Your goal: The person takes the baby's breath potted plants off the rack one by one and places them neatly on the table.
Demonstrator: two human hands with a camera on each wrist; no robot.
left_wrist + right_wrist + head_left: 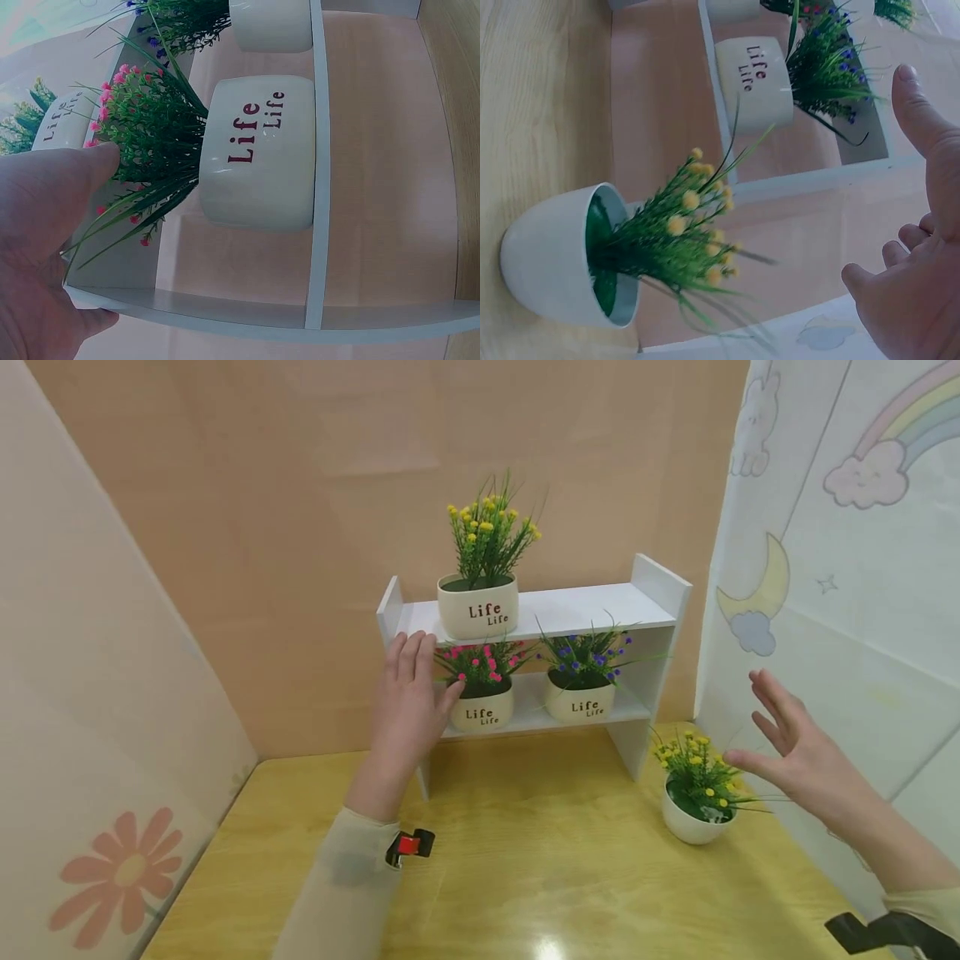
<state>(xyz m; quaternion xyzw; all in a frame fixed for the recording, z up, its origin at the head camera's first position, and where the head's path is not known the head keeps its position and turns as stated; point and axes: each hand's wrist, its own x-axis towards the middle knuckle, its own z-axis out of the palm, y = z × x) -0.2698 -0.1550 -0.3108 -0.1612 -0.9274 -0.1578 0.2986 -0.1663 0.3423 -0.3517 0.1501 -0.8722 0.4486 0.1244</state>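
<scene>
My left hand (pixel 408 693) is at the left end of the white shelf (pixel 577 608), fingers extended, its thumb beside the pink-flowered potted plant (pixel 482 712). In the left wrist view that plant's white pot (pixel 259 154) stands upright on the middle board. My right hand (pixel 798 752) hovers with spread fingers and an empty palm, above and right of a yellow-flowered potted plant (pixel 697 818) on the table. The right wrist view shows a gap between that hand (pixel 915 277) and the yellow flowers (pixel 705 217).
Another yellow-flowered plant (pixel 478 606) stands on the top board, towards the left. The blue-flowered plant (pixel 579 703) shares the middle board with the pink one. A wooden table (pixel 525 852) carries the shelf, with a tan wall (pixel 262 527) behind and a patterned white wall (pixel 862 610) at right.
</scene>
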